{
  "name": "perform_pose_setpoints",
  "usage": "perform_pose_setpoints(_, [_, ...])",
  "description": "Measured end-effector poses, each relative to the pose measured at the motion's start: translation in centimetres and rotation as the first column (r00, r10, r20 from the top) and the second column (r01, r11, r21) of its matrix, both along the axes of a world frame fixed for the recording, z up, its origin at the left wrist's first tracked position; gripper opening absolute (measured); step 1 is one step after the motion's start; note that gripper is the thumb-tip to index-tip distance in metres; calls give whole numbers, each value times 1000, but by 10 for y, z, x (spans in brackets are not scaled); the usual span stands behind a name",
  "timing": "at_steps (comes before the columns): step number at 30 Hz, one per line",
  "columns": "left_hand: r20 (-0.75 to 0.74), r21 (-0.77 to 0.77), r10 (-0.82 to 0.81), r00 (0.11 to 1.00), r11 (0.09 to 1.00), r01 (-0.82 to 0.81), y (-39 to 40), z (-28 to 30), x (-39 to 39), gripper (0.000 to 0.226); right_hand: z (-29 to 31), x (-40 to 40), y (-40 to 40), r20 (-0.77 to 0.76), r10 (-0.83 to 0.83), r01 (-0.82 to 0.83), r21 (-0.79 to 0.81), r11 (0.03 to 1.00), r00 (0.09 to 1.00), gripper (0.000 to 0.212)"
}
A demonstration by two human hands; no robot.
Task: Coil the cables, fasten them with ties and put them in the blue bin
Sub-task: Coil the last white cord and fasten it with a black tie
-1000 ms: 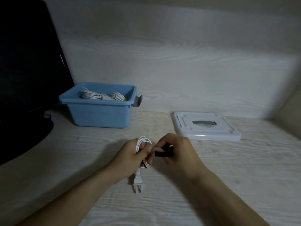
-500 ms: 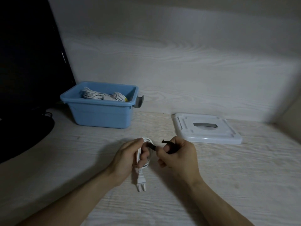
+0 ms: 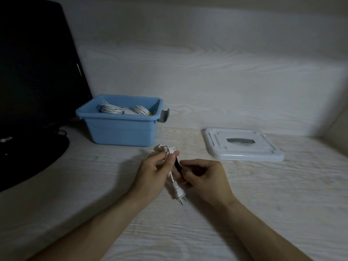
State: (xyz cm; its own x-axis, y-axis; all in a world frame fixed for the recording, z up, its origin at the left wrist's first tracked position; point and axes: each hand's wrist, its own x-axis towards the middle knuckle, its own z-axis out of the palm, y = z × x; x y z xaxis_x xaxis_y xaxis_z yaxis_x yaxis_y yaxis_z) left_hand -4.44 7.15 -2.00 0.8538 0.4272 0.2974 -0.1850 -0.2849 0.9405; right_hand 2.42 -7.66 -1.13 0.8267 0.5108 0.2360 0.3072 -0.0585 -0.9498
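left hand (image 3: pixel 153 174) gripped coiled white rubbery cable (image 3: pixel 165 150) (plug dangling) | right hand (image 3: pixel 204 176) pinched flat black tie (image 3: pixel 177 166) | glossy blue plastic bin (image 3: pixel 120 129) far left

Left hand (image 3: pixel 154 173), right hand (image 3: pixel 206 177): curled grip

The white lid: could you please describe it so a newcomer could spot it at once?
On the pale wooden desk, look right of the blue bin, near the back wall. The white lid lies flat there, alone; it is the only flat square slab, with a grey recessed handle.
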Motion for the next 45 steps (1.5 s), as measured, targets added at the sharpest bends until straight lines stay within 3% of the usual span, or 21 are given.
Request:
perform_pose_setpoints(8, [-42,150,-40,998,988,46,6,-3,1,21,6,-1,1,-171,121,-102,119,988,978,21])
perform_pose_setpoints(13, [-39,90,-96,995,991,99,2,-4,1,27,7,-2,4,-365,171,-110,182,977,915,22])
perform_pose_setpoints(17, [-34,-87,-190,981,979,187,0,3,-1,20,5,0,4,-434,241,-154,226,962,868,26])
perform_pose_setpoints(20, [-27,-182,-255,967,952,246,3,1,-1,22,1,2,2,-344,280,-224,194,955,896,22])
perform_pose_setpoints(25, [-51,-267,-302,952,923,278,5,2,-1,24,3,5,-4,-23,246,-245,41,969,969,17])
perform_pose_setpoints(28, [-89,-302,-322,943,910,282,5,4,-2,32,3,6,-6,37,261,-262,6,965,965,21])
perform_pose_setpoints(30, [-97,-258,-285,954,933,252,5,4,-3,34,4,4,-6,23,261,-261,20,965,965,24])
perform_pose_setpoints(33, [-65,-19,-191,979,981,191,6,3,-4,36,6,0,-3,-102,276,-262,125,957,956,26])
perform_pose_setpoints(35, [-28,121,-140,990,982,143,4,2,-3,35,4,0,-1,-188,275,-242,179,954,943,29])
perform_pose_setpoints(39, [4,259,-31,1000,965,29,3,0,-2,25,4,2,1,-298,239,-188,191,963,924,25])
perform_pose_setpoints(42, [-18,305,15,1000,952,-9,5,1,-1,24,1,6,-3,-250,215,-197,93,976,944,27])
perform_pose_setpoints(45, [-5,392,89,996,916,-80,10,3,-1,33,-3,7,-8,65,216,-204,-153,967,974,33])
